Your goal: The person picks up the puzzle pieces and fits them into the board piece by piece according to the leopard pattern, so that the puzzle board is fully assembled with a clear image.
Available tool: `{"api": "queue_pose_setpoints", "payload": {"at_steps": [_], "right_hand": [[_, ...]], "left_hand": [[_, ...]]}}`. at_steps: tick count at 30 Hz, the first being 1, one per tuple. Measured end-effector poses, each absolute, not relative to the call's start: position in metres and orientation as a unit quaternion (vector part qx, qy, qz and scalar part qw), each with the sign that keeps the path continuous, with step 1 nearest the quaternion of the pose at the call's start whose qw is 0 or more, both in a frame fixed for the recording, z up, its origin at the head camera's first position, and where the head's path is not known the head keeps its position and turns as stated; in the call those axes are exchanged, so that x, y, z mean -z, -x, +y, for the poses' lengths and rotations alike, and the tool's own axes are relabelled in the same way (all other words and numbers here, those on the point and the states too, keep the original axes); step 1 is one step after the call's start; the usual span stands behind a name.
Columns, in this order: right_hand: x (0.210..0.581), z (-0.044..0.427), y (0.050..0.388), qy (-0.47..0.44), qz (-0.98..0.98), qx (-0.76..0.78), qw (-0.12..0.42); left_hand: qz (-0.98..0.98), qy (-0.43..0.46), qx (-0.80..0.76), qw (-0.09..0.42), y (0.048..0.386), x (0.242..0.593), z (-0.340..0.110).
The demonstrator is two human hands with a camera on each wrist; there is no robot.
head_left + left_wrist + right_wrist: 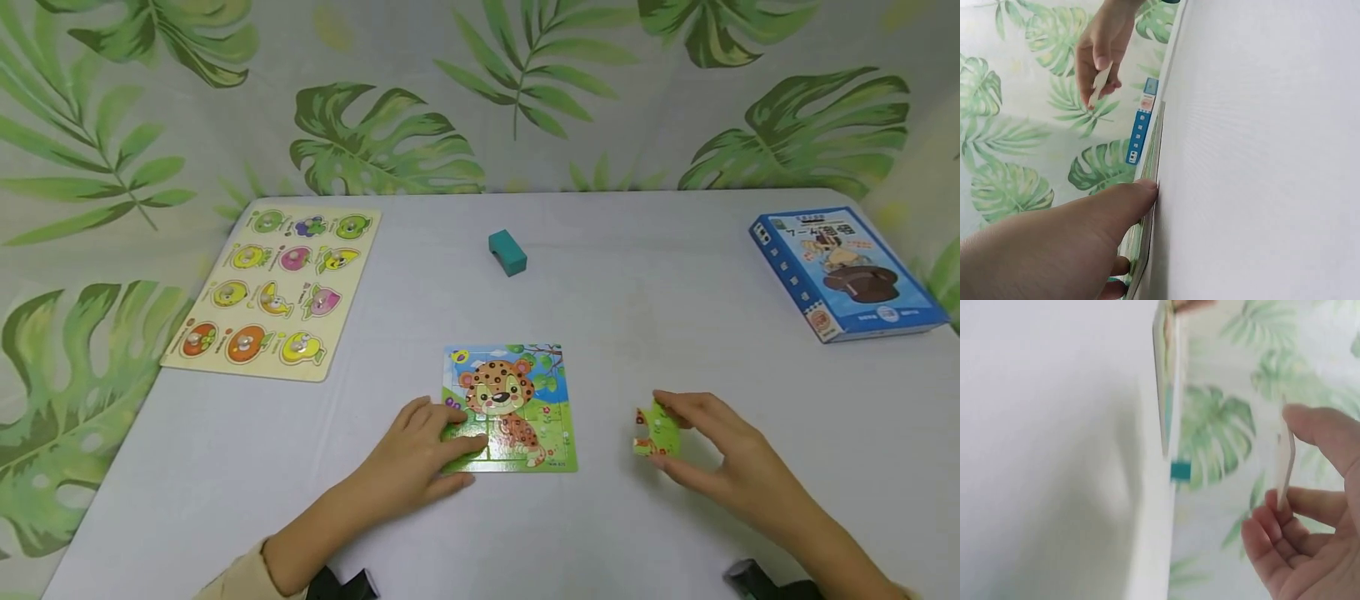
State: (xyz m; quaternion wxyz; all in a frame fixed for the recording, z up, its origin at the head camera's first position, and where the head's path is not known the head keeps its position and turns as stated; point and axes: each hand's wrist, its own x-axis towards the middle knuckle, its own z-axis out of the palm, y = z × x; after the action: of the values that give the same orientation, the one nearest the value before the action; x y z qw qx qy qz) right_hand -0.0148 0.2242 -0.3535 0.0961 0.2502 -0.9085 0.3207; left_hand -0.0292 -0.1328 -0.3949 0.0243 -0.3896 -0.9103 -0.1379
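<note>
A square leopard-cub jigsaw puzzle [510, 392] lies flat on the table in front of me. My left hand [420, 450] rests at its lower left, the fingers over the picture and the thumb by the near edge. In the left wrist view, that thumb [1138, 197] touches the puzzle's rim, seen edge-on. To the right of the board, my right hand [727, 454] holds a green puzzle piece [663, 429] raised above the table, pinched between thumb and fingers. The piece [1285, 462] appears thin and side-on in the right wrist view.
At the back left lies a wooden fruit peg board [281, 292]. Behind the puzzle is a small teal block [508, 253]. A blue box [847, 275] lies at the back right, near the edge of the white table [637, 292]. Leaf-patterned cloth [525, 100] hangs behind.
</note>
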Motion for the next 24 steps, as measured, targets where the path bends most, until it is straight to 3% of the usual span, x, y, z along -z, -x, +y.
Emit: {"api": "queue_pose_setpoints", "payload": {"at_steps": [6,15,24], "right_hand": [[0.362,0.187,0.025,-0.309,-0.883,-0.346,0.076],[0.385,0.148,0.037,-0.283,-0.901,-0.328,-0.013],[0.392,0.138,0.039,-0.266,-0.913,-0.309,-0.02]], "left_hand": [[-0.902,0.412,0.12,0.039,0.026,0.392,-0.122],[-0.897,0.431,0.096,0.02,0.025,0.393,-0.112],[-0.902,0.429,0.023,0.038,0.021,0.388,-0.095]]}}
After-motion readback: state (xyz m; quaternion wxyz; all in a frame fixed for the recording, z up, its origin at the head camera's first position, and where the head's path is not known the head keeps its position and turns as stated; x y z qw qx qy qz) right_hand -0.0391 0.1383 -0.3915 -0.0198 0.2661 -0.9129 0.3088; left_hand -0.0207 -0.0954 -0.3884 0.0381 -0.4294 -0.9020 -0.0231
